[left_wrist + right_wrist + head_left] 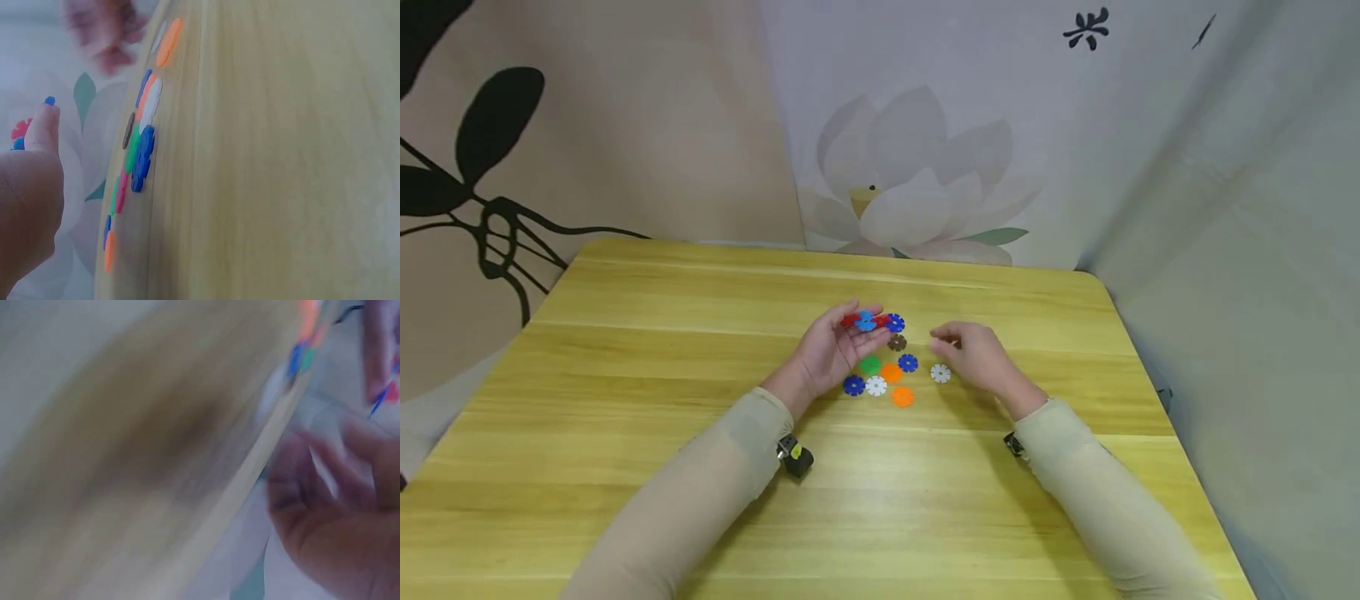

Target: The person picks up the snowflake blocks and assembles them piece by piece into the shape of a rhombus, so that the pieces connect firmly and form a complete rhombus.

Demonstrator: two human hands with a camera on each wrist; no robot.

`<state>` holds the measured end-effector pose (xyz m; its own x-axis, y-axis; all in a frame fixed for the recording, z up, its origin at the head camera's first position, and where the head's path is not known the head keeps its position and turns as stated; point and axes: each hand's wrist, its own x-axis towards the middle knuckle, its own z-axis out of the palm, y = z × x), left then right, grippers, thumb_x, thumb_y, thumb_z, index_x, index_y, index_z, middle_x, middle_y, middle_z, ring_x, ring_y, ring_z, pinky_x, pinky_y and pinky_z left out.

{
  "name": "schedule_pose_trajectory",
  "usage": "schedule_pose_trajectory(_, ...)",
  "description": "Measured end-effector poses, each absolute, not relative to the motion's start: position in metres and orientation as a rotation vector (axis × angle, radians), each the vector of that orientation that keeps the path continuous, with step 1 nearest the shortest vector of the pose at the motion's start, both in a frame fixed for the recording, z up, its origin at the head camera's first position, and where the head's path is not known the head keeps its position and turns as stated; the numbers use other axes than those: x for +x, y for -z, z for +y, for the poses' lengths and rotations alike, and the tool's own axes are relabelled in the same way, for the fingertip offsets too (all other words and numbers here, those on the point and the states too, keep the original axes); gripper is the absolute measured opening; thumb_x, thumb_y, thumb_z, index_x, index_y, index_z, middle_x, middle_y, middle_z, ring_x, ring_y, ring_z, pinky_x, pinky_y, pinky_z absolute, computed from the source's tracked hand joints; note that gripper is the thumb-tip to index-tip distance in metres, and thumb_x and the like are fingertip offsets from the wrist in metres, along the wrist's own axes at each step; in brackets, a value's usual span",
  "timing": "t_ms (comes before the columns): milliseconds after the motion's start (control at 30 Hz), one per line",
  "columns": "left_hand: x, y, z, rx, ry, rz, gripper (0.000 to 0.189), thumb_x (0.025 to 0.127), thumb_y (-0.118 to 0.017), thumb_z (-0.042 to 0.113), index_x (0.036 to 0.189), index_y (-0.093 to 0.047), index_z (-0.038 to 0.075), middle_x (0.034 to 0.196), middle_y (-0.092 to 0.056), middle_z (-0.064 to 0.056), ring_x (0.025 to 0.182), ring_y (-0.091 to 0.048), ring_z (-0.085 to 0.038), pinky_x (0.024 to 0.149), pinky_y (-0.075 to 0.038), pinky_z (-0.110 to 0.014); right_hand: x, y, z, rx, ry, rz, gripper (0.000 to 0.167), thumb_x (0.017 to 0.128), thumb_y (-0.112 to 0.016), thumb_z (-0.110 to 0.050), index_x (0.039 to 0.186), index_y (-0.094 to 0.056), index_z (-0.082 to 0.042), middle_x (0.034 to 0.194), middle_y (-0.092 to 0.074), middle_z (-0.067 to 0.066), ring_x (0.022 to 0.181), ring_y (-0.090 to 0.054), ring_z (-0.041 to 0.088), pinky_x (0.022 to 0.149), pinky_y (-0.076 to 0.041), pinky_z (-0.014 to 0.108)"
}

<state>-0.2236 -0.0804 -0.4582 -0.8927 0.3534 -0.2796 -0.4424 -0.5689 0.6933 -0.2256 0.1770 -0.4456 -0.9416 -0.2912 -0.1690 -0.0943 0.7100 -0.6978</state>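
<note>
My left hand (829, 354), palm turned up, holds a short chain of notched plastic discs (866, 322) above the table. Red and light blue pieces make up the chain, with a dark blue disc (895, 322) at its right end. Off to the right, my right hand (976, 357) hovers with loosely bent fingers and nothing visible in them; it is blurred in the right wrist view. The loose disc nearest to it is a white one (941, 373). Below the chain, beside the left fingers, lies a brown disc (897, 342).
More notched discs lie flat between the hands: a green disc (870, 365), orange discs (903, 397), dark blue discs (853, 385) and another white disc (876, 386). The wooden table (880, 517) ends at a patterned curtain (700, 125) behind.
</note>
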Motion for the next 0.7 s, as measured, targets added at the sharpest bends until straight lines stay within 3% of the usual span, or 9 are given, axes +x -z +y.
schedule_pose_trajectory(133, -0.224, 0.462, -0.080, -0.167, -2.436, 1.125, 0.041, 0.116, -0.043, 0.029, 0.140, -0.057, -0.002, 0.130, -0.065, -0.014, 0.119, -0.071, -0.029, 0.111, -0.057, -0.038, -0.221, 0.455, 0.203, -0.616, 0.669, 2.684, 0.042, 0.096, -0.083, -0.024, 0.132, -0.074, -0.005, 0.116, -0.071, 0.010, 0.095, -0.060, 0.022, 0.085, -0.054, 0.036)
schedule_pose_trajectory(267, -0.222, 0.463, -0.081, -0.152, -2.426, 1.152, 0.037, 0.116, -0.045, 0.027, 0.134, -0.061, -0.001, 0.124, -0.068, -0.012, 0.116, -0.073, -0.027, 0.108, -0.059, -0.036, -0.220, 0.460, 0.207, -0.734, 0.610, 2.680, 0.033, 0.094, -0.085, -0.021, 0.124, -0.076, -0.008, 0.117, -0.068, 0.009, 0.092, -0.056, 0.020, 0.081, -0.050, 0.032)
schedule_pose_trajectory(500, -0.219, 0.461, -0.082, -0.164, -2.431, 1.142, 0.031, 0.115, -0.047, 0.027, 0.121, -0.065, 0.003, 0.122, -0.069, -0.011, 0.113, -0.074, -0.027, 0.106, -0.060, -0.035, -0.222, 0.452, 0.197, -0.750, 0.523, 2.592, 0.030, 0.097, -0.080, -0.012, 0.126, -0.074, -0.016, 0.120, -0.062, 0.008, 0.094, -0.056, 0.022, 0.084, -0.052, 0.034)
schedule_pose_trajectory(700, -0.216, 0.459, -0.080, -0.152, -2.418, 1.154, 0.033, 0.116, -0.045, 0.026, 0.126, -0.064, 0.001, 0.121, -0.072, -0.011, 0.112, -0.076, -0.028, 0.104, -0.061, -0.038, -0.225, 0.448, 0.193, -0.624, 0.638, 2.588, 0.017, 0.094, -0.082, -0.010, 0.105, -0.069, -0.011, 0.098, -0.066, 0.003, 0.089, -0.058, 0.018, 0.082, -0.053, 0.031)
